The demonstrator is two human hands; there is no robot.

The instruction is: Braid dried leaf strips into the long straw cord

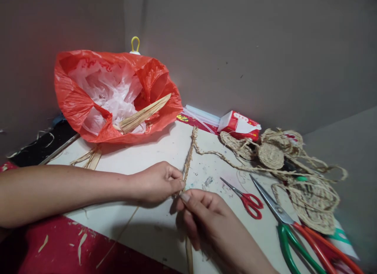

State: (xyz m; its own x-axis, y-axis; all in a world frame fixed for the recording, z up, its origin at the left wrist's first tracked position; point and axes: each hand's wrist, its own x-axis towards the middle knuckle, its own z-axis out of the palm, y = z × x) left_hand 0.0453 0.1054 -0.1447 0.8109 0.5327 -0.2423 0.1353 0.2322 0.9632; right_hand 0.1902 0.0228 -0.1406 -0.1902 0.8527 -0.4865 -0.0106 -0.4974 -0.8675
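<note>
A braided straw cord runs up the white board from between my hands, bends at its top and trails right to a coiled heap. My left hand is closed, pinching the braid near its lower end. Just below and to the right, my right hand pinches the same strands between thumb and fingers, close to the left fingertips. A loose straw strip hangs down beneath the right hand toward the bottom edge.
A red plastic bag holds white plastic and dry husk. Small red scissors, large shears, straw coils and a tissue pack lie right. The white board covers a red cloth.
</note>
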